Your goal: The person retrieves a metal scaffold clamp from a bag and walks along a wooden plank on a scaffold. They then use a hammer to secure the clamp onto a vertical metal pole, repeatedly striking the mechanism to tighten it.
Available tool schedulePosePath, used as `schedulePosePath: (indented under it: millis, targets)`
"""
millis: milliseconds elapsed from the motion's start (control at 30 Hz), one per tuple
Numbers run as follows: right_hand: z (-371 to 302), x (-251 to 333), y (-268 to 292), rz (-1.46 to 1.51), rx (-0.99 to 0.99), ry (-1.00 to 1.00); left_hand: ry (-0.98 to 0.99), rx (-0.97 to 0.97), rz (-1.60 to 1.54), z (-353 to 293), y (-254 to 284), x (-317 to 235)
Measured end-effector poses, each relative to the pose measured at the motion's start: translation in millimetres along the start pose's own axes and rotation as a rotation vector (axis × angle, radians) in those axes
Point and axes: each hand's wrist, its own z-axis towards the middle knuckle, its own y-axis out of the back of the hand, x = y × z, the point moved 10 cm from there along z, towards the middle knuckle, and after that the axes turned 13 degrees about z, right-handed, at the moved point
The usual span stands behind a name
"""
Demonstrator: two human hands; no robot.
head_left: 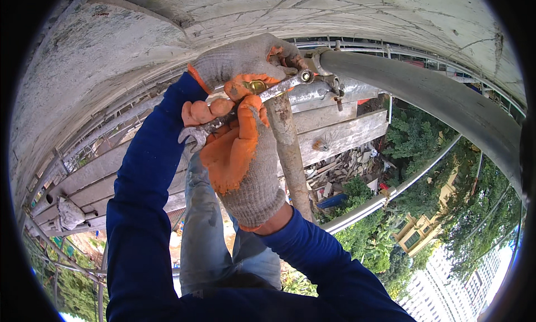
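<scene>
My right hand (pixel 243 166), in a grey knit glove with orange coating, is closed around a steel combination wrench (pixel 281 89). The wrench's open jaw sticks out at the lower left, and its ring end lies by the metal scaffold clamp (pixel 318 61). Bare fingertips curl over the shaft; the glove seems to leave them uncovered. Just above, my left hand (pixel 237 62), gloved alike, has its fingers bent against the clamp at the pipe joint. A small brass-coloured piece (pixel 257 86) shows beneath that hand. A bolt (pixel 338 101) hangs from the clamp's right side. Whether the ring end sits on a nut is unclear.
A thick grey pipe (pixel 424 82) curves off to the right. Below the joint runs a rusty upright tube (pixel 290 154). Planks (pixel 340 133) cross behind it, above rubble (pixel 349 166) and trees far below. A concrete surface (pixel 111 59) rises close in front.
</scene>
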Motion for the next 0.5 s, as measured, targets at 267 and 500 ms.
schedulePosePath:
  millis: [267,500]
  targets:
    - [13,195,2,-1.307,0.181,-0.220,0.012,-0.116,0.041,-26,0,-43]
    - [44,259,-22,-1.443,0.362,0.054,0.025,-0.072,0.116,-21,-9,-33]
